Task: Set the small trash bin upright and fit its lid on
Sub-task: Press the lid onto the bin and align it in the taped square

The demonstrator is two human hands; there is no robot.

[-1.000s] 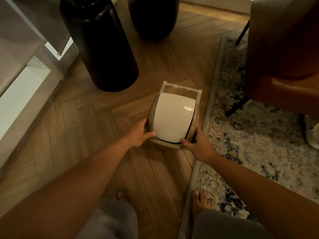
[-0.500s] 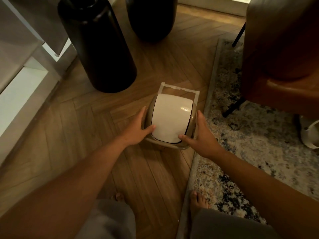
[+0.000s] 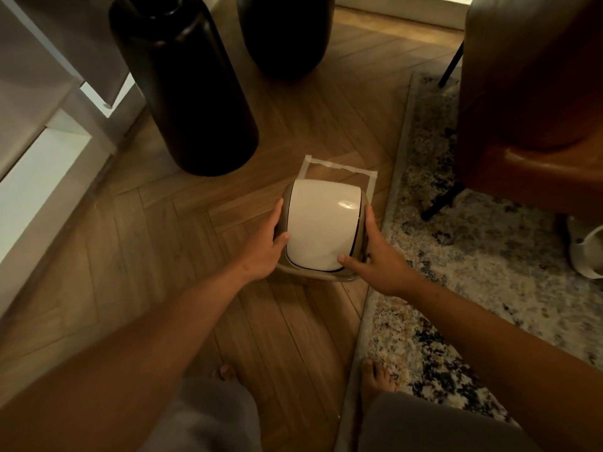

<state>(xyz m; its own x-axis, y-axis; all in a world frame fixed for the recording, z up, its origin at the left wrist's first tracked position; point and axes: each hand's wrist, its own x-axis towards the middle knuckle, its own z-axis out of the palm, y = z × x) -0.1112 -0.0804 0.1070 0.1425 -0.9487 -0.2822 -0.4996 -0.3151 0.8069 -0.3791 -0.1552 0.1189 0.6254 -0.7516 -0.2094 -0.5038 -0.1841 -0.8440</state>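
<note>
While both hands, left hand (image 3: 264, 247) and right hand (image 3: 375, 256), have slid up to clasp the lid (image 3: 321, 226), the upright bin (image 3: 313, 274) sits at twelve o'clock; seating looks nearly complete.

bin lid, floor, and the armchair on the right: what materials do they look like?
Lid: looks like glossy cream plastic; it shows a sharp highlight, set in a tan matte rim. Floor: wood-look herringbone planks with visible grain, satin sheen; real wood or laminate, cannot tell. Armchair: brown leather or faux leather, smooth with soft sheen and rolled seams.
</note>
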